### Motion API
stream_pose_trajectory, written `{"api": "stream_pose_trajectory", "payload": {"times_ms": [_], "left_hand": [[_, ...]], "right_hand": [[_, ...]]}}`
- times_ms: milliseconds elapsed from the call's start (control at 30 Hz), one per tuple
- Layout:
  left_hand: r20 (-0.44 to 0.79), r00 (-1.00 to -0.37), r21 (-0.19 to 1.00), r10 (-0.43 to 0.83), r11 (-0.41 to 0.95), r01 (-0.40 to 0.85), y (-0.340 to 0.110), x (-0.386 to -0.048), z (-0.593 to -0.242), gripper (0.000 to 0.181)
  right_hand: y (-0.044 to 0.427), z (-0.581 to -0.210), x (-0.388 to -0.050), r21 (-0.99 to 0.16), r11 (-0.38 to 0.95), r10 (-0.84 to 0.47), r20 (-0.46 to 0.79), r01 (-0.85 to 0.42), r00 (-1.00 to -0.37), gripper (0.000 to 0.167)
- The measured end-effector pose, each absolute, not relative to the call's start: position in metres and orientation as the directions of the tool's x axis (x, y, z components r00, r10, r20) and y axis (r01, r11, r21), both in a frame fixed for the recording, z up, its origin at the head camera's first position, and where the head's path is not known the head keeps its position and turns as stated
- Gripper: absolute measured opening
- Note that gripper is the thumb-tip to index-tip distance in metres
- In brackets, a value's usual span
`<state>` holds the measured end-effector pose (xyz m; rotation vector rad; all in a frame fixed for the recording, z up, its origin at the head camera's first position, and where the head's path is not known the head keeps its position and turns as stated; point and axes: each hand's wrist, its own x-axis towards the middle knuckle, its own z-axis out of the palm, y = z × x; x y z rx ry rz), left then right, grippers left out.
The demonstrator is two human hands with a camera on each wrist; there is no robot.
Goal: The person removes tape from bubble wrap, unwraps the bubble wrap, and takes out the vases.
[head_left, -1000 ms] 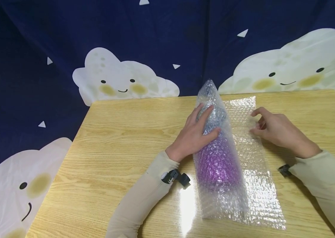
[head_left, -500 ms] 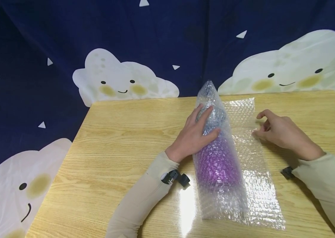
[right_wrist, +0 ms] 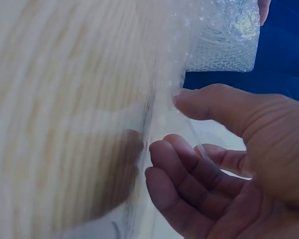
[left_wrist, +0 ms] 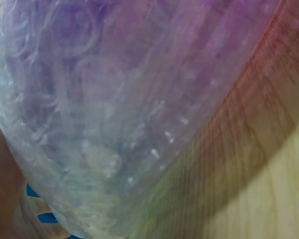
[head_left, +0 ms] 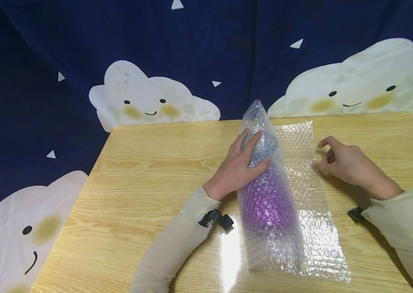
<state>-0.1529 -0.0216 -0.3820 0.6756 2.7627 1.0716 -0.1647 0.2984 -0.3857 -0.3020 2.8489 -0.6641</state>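
Note:
In the head view, a tapered bubble-wrapped bundle (head_left: 270, 203), purple below and bluish above, lies on the table with its pointed end at the far edge. My left hand (head_left: 233, 169) rests on its upper left part, fingers spread. The loose flap of bubble wrap (head_left: 303, 179) lies flat to its right. My right hand (head_left: 345, 162) is beside the flap's right edge, fingers bent and apart. In the right wrist view, the right hand's (right_wrist: 229, 159) thumb tip touches the wrap (right_wrist: 224, 37); its other fingers curl loosely. The left wrist view shows the purple bundle (left_wrist: 124, 99) close up.
The wooden table (head_left: 148, 171) extends left and right of the bundle. Behind it hangs a dark blue curtain (head_left: 199, 36) with clouds and small white triangles. Small dark devices are strapped at both wrists.
My right hand has shifted slightly right and nearer to me, away from the flap, its fingers a little farther from the edge. My left hand and the bundle have stayed in place.

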Motion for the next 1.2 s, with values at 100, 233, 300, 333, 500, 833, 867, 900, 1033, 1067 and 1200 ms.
{"api": "stream_pose_trajectory", "payload": {"times_ms": [100,233,300,333,500,833,867,900,1033,1067,1200], "left_hand": [[0.054,-0.896,0.662,0.441,0.656,0.363,-0.022,-0.153,-0.382,0.08],[0.052,-0.896,0.66,0.441,0.658,0.363,-0.022,-0.153,-0.382,0.08],[0.052,-0.896,0.66,0.441,0.658,0.362,-0.022,-0.153,-0.382,0.08],[0.051,-0.897,0.66,0.44,0.659,0.361,-0.022,-0.153,-0.382,0.08],[0.052,-0.896,0.665,0.44,0.655,0.36,-0.022,-0.153,-0.381,0.08],[0.058,-0.896,0.664,0.439,0.653,0.363,-0.022,-0.152,-0.382,0.079],[0.059,-0.897,0.663,0.438,0.654,0.363,-0.022,-0.152,-0.382,0.079],[0.059,-0.897,0.662,0.438,0.655,0.363,-0.022,-0.152,-0.382,0.079],[0.061,-0.897,0.658,0.439,0.658,0.367,-0.022,-0.152,-0.382,0.079],[0.062,-0.896,0.657,0.439,0.658,0.368,-0.022,-0.152,-0.382,0.079],[0.062,-0.895,0.659,0.441,0.656,0.369,-0.022,-0.152,-0.383,0.079]], "right_hand": [[0.298,-0.384,-0.164,-0.461,0.874,-0.24,-0.132,-0.155,-0.962,0.066],[0.297,-0.381,-0.163,-0.464,0.872,-0.229,-0.11,-0.154,-0.967,0.066],[0.296,-0.379,-0.162,-0.462,0.873,-0.226,-0.105,-0.153,-0.969,0.065],[0.296,-0.378,-0.161,-0.461,0.874,-0.224,-0.1,-0.154,-0.97,0.065],[0.294,-0.373,-0.159,-0.454,0.877,-0.212,-0.067,-0.159,-0.975,0.065],[0.295,-0.355,-0.154,-0.42,0.895,-0.174,-0.024,-0.148,-0.985,0.066],[0.294,-0.354,-0.153,-0.415,0.897,-0.171,-0.01,-0.152,-0.985,0.064],[0.293,-0.352,-0.152,-0.409,0.899,-0.17,0.006,-0.157,-0.985,0.061],[0.288,-0.346,-0.146,-0.392,0.9,-0.172,0.078,-0.189,-0.982,0.049],[0.286,-0.344,-0.144,-0.387,0.9,-0.179,0.097,-0.203,-0.979,0.047],[0.278,-0.34,-0.138,-0.369,0.89,-0.234,0.14,-0.27,-0.962,0.039]]}}
